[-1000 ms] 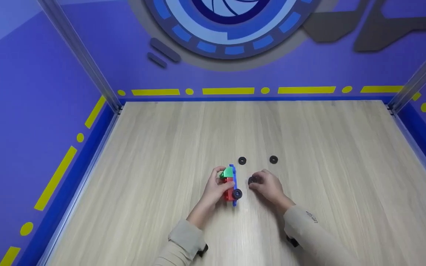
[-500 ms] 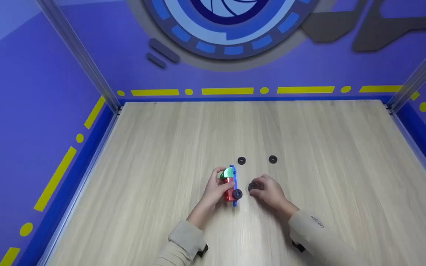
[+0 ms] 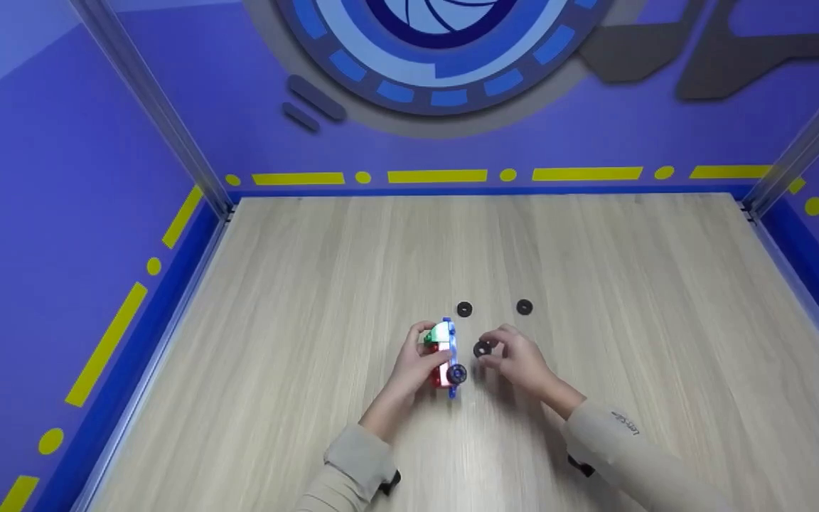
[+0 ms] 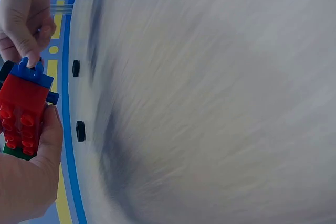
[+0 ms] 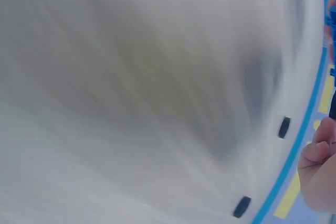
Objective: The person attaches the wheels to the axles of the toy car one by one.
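My left hand (image 3: 411, 364) grips a toy car (image 3: 453, 347) of building blocks, tipped on its side, thumb across it. It has a blue base, a red brick (image 4: 23, 97) with studs and a green piece (image 3: 441, 332). One black wheel (image 3: 457, 374) sits on the near end of its base. Just right of the car, my right hand (image 3: 521, 363) pinches another black wheel (image 3: 481, 349) between thumb and fingers, hole showing. A gap lies between that wheel and the car in the head view. The right wrist view catches only part of the right hand (image 5: 317, 174) at its edge.
Two loose black wheels lie flat on the wooden table (image 3: 296, 299) beyond the hands: one wheel (image 3: 464, 309) just past the car, the other wheel (image 3: 524, 307) farther right. Blue-purple panels (image 3: 438, 153) with yellow marks wall in the back and sides.
My right hand has turned the pinched wheel so its hole shows, first dipping toward me and then moving slightly away again. The left hand and the toy car stay nearly still.
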Available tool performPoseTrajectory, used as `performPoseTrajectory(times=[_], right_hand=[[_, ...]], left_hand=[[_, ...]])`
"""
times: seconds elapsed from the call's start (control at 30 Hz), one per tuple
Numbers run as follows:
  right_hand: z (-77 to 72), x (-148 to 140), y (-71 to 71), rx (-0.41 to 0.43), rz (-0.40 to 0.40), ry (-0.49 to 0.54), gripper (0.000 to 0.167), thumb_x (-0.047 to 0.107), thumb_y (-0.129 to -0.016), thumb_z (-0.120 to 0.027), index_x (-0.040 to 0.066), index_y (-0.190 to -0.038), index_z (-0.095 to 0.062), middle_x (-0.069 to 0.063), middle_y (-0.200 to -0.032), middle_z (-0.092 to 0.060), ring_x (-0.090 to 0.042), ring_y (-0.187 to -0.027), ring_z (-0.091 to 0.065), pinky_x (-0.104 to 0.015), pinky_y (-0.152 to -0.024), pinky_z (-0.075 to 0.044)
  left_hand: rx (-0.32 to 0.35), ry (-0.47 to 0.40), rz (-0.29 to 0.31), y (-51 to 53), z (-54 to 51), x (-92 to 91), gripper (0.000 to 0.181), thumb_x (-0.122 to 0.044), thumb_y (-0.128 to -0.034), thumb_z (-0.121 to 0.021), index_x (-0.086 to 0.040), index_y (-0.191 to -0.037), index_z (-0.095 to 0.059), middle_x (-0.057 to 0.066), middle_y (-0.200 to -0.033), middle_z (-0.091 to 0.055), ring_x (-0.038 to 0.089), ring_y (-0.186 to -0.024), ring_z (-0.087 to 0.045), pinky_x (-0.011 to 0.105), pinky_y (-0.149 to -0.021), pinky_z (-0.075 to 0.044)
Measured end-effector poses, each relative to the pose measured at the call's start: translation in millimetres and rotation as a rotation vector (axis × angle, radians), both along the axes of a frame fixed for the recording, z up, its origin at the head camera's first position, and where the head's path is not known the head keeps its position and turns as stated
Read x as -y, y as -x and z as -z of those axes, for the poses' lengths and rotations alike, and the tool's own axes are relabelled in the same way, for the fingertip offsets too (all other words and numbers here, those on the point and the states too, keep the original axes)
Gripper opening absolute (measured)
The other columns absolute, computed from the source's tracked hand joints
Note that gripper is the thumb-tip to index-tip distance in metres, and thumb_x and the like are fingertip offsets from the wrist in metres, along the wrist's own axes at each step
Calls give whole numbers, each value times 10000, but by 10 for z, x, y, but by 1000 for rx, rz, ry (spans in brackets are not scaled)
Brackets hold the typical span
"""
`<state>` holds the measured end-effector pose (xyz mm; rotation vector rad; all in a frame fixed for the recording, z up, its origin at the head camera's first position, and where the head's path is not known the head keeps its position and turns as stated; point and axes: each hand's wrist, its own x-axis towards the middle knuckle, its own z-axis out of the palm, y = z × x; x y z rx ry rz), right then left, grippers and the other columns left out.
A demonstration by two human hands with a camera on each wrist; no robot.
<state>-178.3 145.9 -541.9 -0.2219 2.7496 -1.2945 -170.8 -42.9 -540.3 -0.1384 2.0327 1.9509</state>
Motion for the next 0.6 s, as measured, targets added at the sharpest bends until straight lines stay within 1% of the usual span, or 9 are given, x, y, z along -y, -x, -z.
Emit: performPoseTrajectory(times=[0.07,0.17,0.27,0.33,0.4,0.43,0.47,0.6], right_hand=[[-50,-1,2,-23,-9,5,308,118,-722,-696,72,-1018,-623,19,-901,-553,-135,-768,-504,-251,-671,-413],[-120,1,-1,-57,-21,21,308,128,-729,-693,70,-1022,-618,15,-909,-550,-147,-793,-516,-253,-681,-416],[-173,3,6,-99,-38,52,314,122,-727,-694,54,-1024,-615,0,-909,-558,-188,-807,-530,-237,-668,-416],[-208,8,14,-129,-50,70,311,116,-727,-694,45,-1019,-615,-13,-905,-564,-219,-811,-534,-228,-652,-411],[-234,13,22,-150,-55,84,291,108,-731,-692,51,-1006,-618,-18,-899,-567,-222,-822,-531,-217,-645,-410],[-248,18,25,-152,-58,91,283,104,-736,-688,50,-1005,-617,-19,-899,-567,-221,-829,-526,-217,-646,-409],[-265,25,25,-154,-57,92,275,101,-739,-686,56,-1002,-618,-20,-900,-566,-204,-826,-521,-218,-647,-410],[-300,46,19,-161,-46,83,261,96,-748,-679,78,-1001,-618,-10,-910,-567,-138,-829,-507,-229,-659,-425]], left_hand=[[6,3,-2,-3,-9,-7,575,-162,-798,-615,-163,-1290,-316,164,-1073,-549,194,-884,-585,367,-788,-483],[10,7,-7,-4,-16,-13,563,-171,-793,-625,-179,-1275,-334,152,-1061,-557,192,-889,-578,325,-756,-485],[10,-3,-8,-2,-22,-21,545,-169,-793,-627,-202,-1259,-345,142,-1068,-563,188,-895,-572,295,-744,-478],[6,-10,-2,-4,-26,-25,538,-170,-798,-622,-210,-1255,-342,141,-1075,-564,186,-897,-572,293,-751,-476],[5,-22,1,-6,-32,-32,540,-162,-796,-621,-210,-1254,-340,144,-1076,-565,187,-895,-574,298,-755,-476],[6,-26,2,-8,-36,-34,542,-160,-795,-621,-213,-1255,-339,143,-1077,-565,185,-893,-575,298,-755,-476],[2,-27,5,-23,-78,-36,545,-149,-796,-617,-193,-1260,-336,149,-1074,-565,185,-891,-576,303,-754,-476],[-1,-29,19,-23,-100,-44,560,-148,-797,-617,-174,-1275,-326,142,-1060,-573,173,-875,-578,304,-753,-473]])
